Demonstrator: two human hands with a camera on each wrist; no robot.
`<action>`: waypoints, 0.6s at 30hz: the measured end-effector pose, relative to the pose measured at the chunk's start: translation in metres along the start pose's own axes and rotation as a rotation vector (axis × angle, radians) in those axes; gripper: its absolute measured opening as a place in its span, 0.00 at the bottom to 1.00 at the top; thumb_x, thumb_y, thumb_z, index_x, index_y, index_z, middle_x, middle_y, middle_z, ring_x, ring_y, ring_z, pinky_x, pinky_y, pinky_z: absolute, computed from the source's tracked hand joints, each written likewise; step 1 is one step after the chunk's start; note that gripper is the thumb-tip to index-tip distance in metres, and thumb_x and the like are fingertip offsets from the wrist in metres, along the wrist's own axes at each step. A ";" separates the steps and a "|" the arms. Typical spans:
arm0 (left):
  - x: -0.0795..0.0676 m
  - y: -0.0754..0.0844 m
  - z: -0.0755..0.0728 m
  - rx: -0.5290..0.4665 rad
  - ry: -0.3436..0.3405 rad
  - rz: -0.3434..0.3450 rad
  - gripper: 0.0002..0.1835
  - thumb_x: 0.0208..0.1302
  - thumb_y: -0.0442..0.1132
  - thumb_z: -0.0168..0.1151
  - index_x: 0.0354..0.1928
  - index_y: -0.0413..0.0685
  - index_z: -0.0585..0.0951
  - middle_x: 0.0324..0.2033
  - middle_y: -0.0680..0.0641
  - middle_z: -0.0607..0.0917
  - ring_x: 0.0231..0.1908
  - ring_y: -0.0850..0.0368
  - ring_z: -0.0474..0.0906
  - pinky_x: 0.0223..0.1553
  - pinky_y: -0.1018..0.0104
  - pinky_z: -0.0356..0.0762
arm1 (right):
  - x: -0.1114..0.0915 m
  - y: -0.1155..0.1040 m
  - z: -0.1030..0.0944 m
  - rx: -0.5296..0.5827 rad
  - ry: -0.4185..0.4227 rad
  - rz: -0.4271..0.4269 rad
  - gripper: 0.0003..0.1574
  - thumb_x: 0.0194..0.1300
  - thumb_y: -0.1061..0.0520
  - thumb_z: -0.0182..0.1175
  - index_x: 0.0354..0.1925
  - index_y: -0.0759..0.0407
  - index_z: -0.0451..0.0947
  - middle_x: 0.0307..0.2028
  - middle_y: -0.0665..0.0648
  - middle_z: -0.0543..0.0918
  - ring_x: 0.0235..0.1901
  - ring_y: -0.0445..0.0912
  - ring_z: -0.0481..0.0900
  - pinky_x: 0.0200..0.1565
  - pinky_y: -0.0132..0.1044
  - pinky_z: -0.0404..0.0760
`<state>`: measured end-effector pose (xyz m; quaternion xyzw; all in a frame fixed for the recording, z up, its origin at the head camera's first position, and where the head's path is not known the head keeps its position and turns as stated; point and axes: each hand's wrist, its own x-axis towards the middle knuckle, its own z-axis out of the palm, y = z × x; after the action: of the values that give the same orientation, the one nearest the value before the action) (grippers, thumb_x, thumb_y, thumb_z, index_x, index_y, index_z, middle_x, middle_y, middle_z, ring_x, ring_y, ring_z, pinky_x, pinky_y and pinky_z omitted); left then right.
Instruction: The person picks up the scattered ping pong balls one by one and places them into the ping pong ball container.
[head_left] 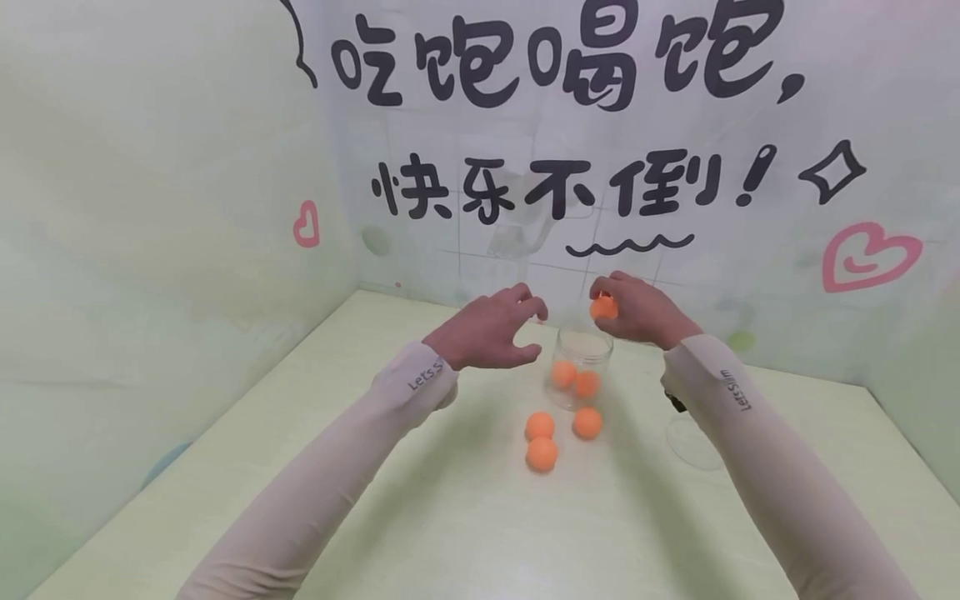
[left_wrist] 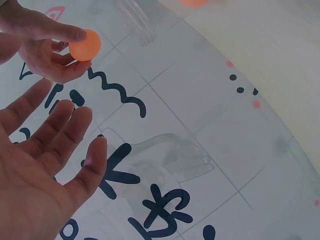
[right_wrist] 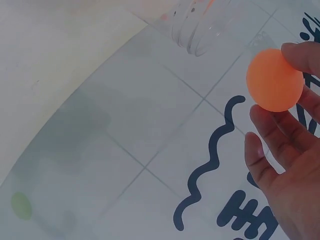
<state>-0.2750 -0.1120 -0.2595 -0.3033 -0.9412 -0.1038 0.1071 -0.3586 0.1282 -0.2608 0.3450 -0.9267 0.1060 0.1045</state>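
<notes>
Between the thumb and fingers of my right hand [head_left: 637,308] is an orange ball [head_left: 603,308], pinched just above and to the right of a clear jar's mouth. The transparent jar [head_left: 585,343] stands upright on the table with two orange balls [head_left: 564,374] visible inside. My left hand [head_left: 491,329] is left of the jar, thumb and fingers spread apart, holding nothing. In the left wrist view its fingers [left_wrist: 65,135] are relaxed and the pinched ball [left_wrist: 85,45] shows beyond them. In front of the jar, three loose orange balls [head_left: 587,423] lie on the table.
A clear round lid-like disc [head_left: 693,442] lies on the table [head_left: 480,533] by my right forearm, with a small dark object [head_left: 675,402] beside it. A printed wall sheet [head_left: 525,242] rises behind the jar. Pale walls [head_left: 187,250] flank the table.
</notes>
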 end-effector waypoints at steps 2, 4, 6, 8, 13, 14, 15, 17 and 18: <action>-0.001 0.000 0.000 0.002 0.003 0.001 0.20 0.58 0.47 0.60 0.52 0.51 0.75 0.44 0.50 0.74 0.34 0.56 0.73 0.39 0.64 0.73 | 0.000 0.000 0.000 0.001 -0.005 0.004 0.16 0.55 0.60 0.58 0.44 0.60 0.75 0.40 0.62 0.77 0.36 0.54 0.76 0.41 0.49 0.76; -0.001 0.000 0.000 0.001 -0.001 -0.002 0.20 0.58 0.47 0.60 0.53 0.51 0.75 0.44 0.50 0.74 0.34 0.56 0.73 0.39 0.64 0.73 | 0.000 -0.001 0.000 0.005 -0.010 0.006 0.16 0.55 0.60 0.58 0.44 0.60 0.75 0.41 0.62 0.77 0.36 0.54 0.76 0.41 0.49 0.76; -0.002 0.000 -0.001 0.004 -0.006 -0.006 0.20 0.58 0.47 0.60 0.53 0.51 0.75 0.45 0.50 0.74 0.35 0.56 0.73 0.39 0.64 0.73 | -0.001 -0.002 0.001 0.010 -0.009 0.006 0.16 0.55 0.60 0.58 0.44 0.60 0.75 0.41 0.62 0.77 0.36 0.54 0.76 0.40 0.49 0.76; -0.002 0.001 -0.001 0.006 -0.013 -0.010 0.21 0.59 0.47 0.60 0.53 0.51 0.75 0.45 0.50 0.74 0.34 0.55 0.73 0.39 0.64 0.73 | 0.000 -0.002 0.002 0.011 -0.008 0.005 0.16 0.55 0.60 0.58 0.45 0.61 0.76 0.41 0.62 0.77 0.35 0.54 0.75 0.39 0.48 0.76; -0.005 -0.001 0.002 0.020 -0.019 -0.011 0.21 0.59 0.47 0.60 0.54 0.51 0.75 0.45 0.49 0.75 0.33 0.55 0.73 0.38 0.63 0.74 | 0.001 -0.002 0.004 0.005 -0.012 0.007 0.16 0.56 0.60 0.59 0.45 0.60 0.76 0.39 0.61 0.77 0.32 0.52 0.74 0.36 0.45 0.74; -0.005 -0.001 0.002 0.020 -0.017 -0.010 0.21 0.59 0.47 0.60 0.54 0.51 0.75 0.45 0.49 0.75 0.33 0.55 0.73 0.38 0.63 0.74 | 0.001 -0.002 0.004 0.003 -0.015 0.009 0.16 0.56 0.60 0.59 0.45 0.60 0.76 0.38 0.60 0.77 0.32 0.52 0.73 0.36 0.44 0.73; -0.005 -0.002 0.002 0.021 -0.014 -0.011 0.21 0.59 0.47 0.60 0.54 0.51 0.75 0.46 0.49 0.75 0.33 0.55 0.73 0.38 0.63 0.74 | 0.001 -0.003 0.004 0.003 -0.017 0.011 0.16 0.56 0.59 0.59 0.45 0.60 0.76 0.38 0.60 0.77 0.31 0.52 0.73 0.36 0.44 0.73; -0.006 -0.002 0.003 0.016 -0.008 -0.012 0.21 0.58 0.47 0.60 0.54 0.51 0.75 0.45 0.49 0.75 0.33 0.55 0.73 0.38 0.63 0.74 | 0.001 -0.003 0.004 0.000 -0.020 0.014 0.16 0.56 0.59 0.59 0.45 0.60 0.76 0.38 0.60 0.76 0.31 0.51 0.73 0.35 0.44 0.73; -0.006 -0.003 0.003 0.015 -0.006 -0.012 0.21 0.58 0.47 0.60 0.54 0.51 0.75 0.45 0.49 0.75 0.33 0.55 0.73 0.39 0.63 0.74 | 0.001 -0.004 0.004 0.001 -0.022 0.015 0.16 0.56 0.60 0.59 0.45 0.61 0.76 0.38 0.60 0.76 0.31 0.51 0.73 0.35 0.44 0.73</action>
<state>-0.2721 -0.1167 -0.2642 -0.2971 -0.9440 -0.0966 0.1060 -0.3571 0.1239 -0.2645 0.3395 -0.9303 0.1034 0.0932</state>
